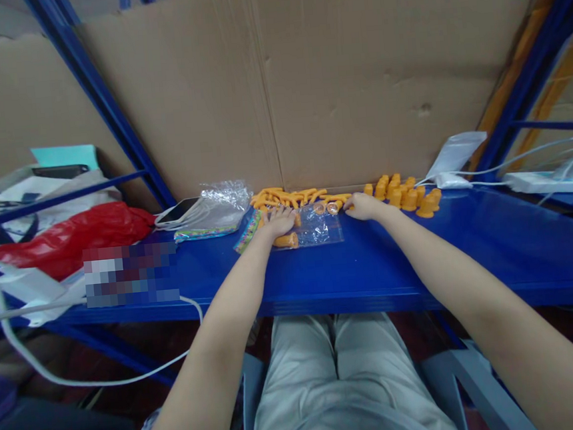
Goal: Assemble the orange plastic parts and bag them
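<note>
My left hand [280, 222] lies with its fingers spread over a clear plastic bag [325, 230] with a colourful printed end. Orange plastic pieces show in or on this bag, among them a flared, cup-like piece [287, 241] just below the hand. To the right, my right hand [361, 206] is closed, fingertips down, with a bit of orange at them; I cannot make out what they hold. Behind the hands lies a heap of thin curved orange pieces [285, 197]. Several orange cup-like pieces [408, 197] stand upright in rows right of my right hand.
A stack of clear bags [213, 214] lies left, beside a phone [180, 212] and a cable. Further left is a red plastic bag [78, 240]. A cardboard wall [275, 82] closes the back of the blue shelf [351, 269]. White cables and a power strip [534, 181] lie right.
</note>
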Motion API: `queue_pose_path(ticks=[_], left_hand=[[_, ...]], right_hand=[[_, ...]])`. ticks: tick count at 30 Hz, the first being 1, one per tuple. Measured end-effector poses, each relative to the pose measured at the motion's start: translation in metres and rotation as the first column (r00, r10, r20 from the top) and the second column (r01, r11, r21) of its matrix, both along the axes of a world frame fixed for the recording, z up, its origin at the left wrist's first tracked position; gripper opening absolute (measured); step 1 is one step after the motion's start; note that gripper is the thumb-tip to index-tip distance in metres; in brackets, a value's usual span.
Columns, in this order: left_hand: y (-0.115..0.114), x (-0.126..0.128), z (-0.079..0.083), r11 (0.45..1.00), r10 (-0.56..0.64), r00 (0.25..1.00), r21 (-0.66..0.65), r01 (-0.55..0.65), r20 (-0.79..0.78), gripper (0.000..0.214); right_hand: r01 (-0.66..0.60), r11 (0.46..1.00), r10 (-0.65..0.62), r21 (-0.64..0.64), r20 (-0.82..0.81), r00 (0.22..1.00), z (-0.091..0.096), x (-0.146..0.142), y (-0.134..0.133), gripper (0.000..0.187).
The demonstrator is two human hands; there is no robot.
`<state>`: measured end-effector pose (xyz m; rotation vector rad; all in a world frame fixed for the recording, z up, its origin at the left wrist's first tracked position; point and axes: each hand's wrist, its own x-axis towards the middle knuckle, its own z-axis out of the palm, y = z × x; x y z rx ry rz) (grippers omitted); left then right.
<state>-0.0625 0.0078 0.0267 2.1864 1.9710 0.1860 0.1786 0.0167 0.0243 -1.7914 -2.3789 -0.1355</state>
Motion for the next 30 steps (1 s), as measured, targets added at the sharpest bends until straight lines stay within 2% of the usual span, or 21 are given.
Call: queue_pose_path(ticks=[5, 7, 11, 13, 19, 22, 27, 30], left_hand=[[0.002, -0.002, -0.001, 1.000, -0.010, 1.000, -0.001, 0.010, -0.006, 0.064], [0.003, -0.002, -0.002, 1.000, -0.013, 1.000, -0.007, 0.013, -0.011, 0.064], [0.004, -0.003, -0.002, 1.000, -0.019, 1.000, -0.022, 0.019, -0.016, 0.065], [0.006, -0.003, -0.003, 1.000, -0.021, 1.000, -0.022, 0.020, -0.014, 0.065], [0.011, -0.005, -0.007, 1.000, -0.014, 1.000, 0.000, 0.014, 0.000, 0.065], [0.012, -0.006, -0.008, 1.000, -0.015, 1.000, -0.002, 0.015, 0.001, 0.065], [0.014, -0.008, -0.008, 0.999, -0.034, 0.999, -0.010, 0.034, 0.008, 0.065], [0.016, -0.010, -0.009, 0.999, -0.042, 0.999, -0.002, 0.043, 0.008, 0.065]], right_hand=[[0.072, 0.996, -0.073, -0.061, -0.030, 0.997, 0.003, -0.002, -0.001, 0.042], [0.082, 0.996, -0.084, -0.026, -0.065, 0.994, 0.005, -0.002, -0.002, 0.042], [0.160, 0.979, -0.134, 0.127, -0.186, 0.973, 0.011, -0.005, -0.007, 0.038], [0.184, 0.972, -0.149, 0.149, -0.222, 0.964, 0.014, -0.008, -0.011, 0.038], [0.219, 0.975, -0.221, -0.036, -0.050, 0.974, 0.021, -0.024, -0.022, 0.041], [0.232, 0.969, -0.232, -0.084, 0.012, 0.973, 0.022, -0.027, -0.023, 0.046], [0.201, 0.965, -0.204, -0.167, 0.004, 0.979, 0.028, -0.024, -0.021, 0.048], [0.145, 0.967, -0.154, -0.208, -0.028, 0.988, 0.029, -0.019, -0.017, 0.040]])
